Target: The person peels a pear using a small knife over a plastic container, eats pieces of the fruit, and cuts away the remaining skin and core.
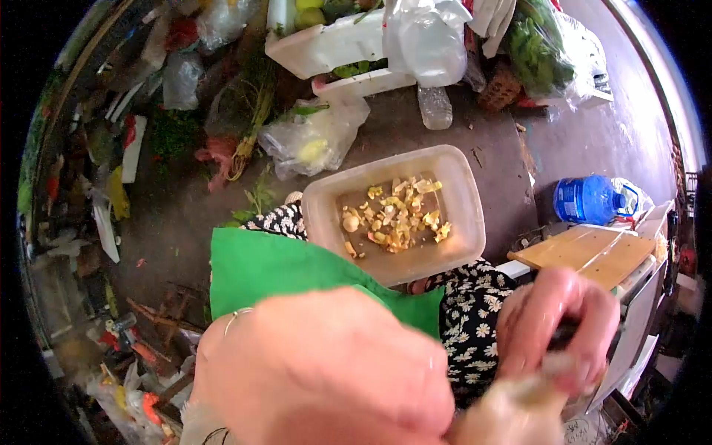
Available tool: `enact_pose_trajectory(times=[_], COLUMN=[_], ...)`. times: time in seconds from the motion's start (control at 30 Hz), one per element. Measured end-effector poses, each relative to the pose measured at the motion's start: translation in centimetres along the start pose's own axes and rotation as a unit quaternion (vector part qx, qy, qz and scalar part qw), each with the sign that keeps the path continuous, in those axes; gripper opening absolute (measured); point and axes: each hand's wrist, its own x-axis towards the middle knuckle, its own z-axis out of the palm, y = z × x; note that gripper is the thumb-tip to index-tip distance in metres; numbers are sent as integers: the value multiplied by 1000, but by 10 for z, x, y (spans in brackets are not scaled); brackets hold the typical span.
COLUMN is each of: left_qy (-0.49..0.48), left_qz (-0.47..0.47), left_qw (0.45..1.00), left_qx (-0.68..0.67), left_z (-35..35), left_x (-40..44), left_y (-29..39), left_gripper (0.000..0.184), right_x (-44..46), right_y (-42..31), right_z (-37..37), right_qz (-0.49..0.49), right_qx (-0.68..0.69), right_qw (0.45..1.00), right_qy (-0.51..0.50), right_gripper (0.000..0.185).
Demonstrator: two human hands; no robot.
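Observation:
My left hand point(334, 363) is large and blurred close to the camera. It is curled closed with its back towards me, and whatever its fingers hold is hidden. Wet-looking, my right hand point(556, 322) has its fingers bent and pinched at a pale, whitish piece point(519, 411), whose kind is too blurred to tell. Beyond both hands, a translucent plastic tub point(463, 245) rests near my lap. Yellowish and pale scraps point(397, 215) are scattered over its bottom. A green cloth point(274, 271) lies over the daisy-print clothing point(467, 334) on my lap.
White foam boxes point(319, 48) with produce stand at the far side, beside a clear plastic jug point(426, 44). A bag of greens point(545, 52) sits at the far right. To the right are a blue water bottle point(586, 199) and a wooden board point(593, 252). Litter covers the left.

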Motion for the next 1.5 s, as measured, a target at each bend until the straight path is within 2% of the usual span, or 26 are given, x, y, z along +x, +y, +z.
enact_pose_trajectory(times=[0.07,0.13,0.17,0.23,0.3,0.4,0.5,0.57,0.63,0.67,0.73,0.8,0.83,0.87,0.9,0.93,1.03,1.07,1.17,1.23,1.3,1.33,1.4,1.47,1.5], left_qy=[-19,165,220,293,334,368,357,340,295,270,216,138,70,2,-26,53,3,145,353,150,41,112,251,377,391], left_qz=[-34,-39,-72,-151,-191,-208,-191,-173,-123,-100,-82,-89,-129,-170,-252,-238,-77,-68,-100,-239,-302,-285,-243,-190,-211], left_qw=[997,981,968,939,918,900,907,915,931,934,943,968,975,975,958,969,997,986,930,944,919,932,934,906,894], left_qx=[60,94,102,101,99,105,112,132,179,212,240,191,167,146,137,27,21,36,8,-169,-252,-195,-75,46,61], left_z=[1,13,15,16,16,16,17,16,15,15,14,12,6,0,8,27,22,40,56,25,19,22,29,35,35], left_x=[0,-3,-2,0,2,3,4,3,-1,-2,-3,1,3,5,7,5,-6,-11,-9,-1,2,2,6,9,11], left_y=[-1,-18,-18,-13,-14,-19,-20,-20,-22,-22,-16,-4,7,18,29,25,7,6,6,6,4,0,-12,-21,-21], left_gripper=[14,23,28,38,44,45,41,40,37,34,30,24,25,26,31,17,30,31,29,18,18,18,27,40,44], right_x=[-4,-5,-3,-2,-2,-4,-4,-3,-4,-5,-9,-18,-16,-9,-7,-9,-4,1,-7,-13,-13,-14,-6,-3,-3], right_y=[14,22,26,28,29,27,26,27,24,22,13,0,0,-2,-7,-7,-1,3,6,5,7,9,16,19,18], right_z=[13,16,14,12,8,4,6,4,8,12,20,34,29,11,-4,-12,7,8,-1,-12,-6,3,24,24,19], right_qz=[-44,-66,-90,-97,-104,-99,-109,-132,-134,-117,-70,4,-37,-83,-76,-59,-11,-66,-126,-136,-121,-119,-56,-32,-14], right_qx=[-45,-72,-68,-102,-145,-174,-186,-160,-162,-197,-200,-200,-139,-62,-12,22,114,85,34,12,9,-5,-84,-121,-115], right_qw=[985,963,953,943,933,935,931,943,941,943,937,928,964,994,992,984,985,987,986,984,989,992,975,946,943], right_qy=[161,250,281,301,313,293,294,259,265,243,278,313,224,40,-97,-168,-128,-116,-99,-114,-84,-33,196,300,313], right_gripper=[19,28,30,31,31,33,32,31,30,31,28,28,23,22,25,32,41,37,29,23,20,19,30,37,35])
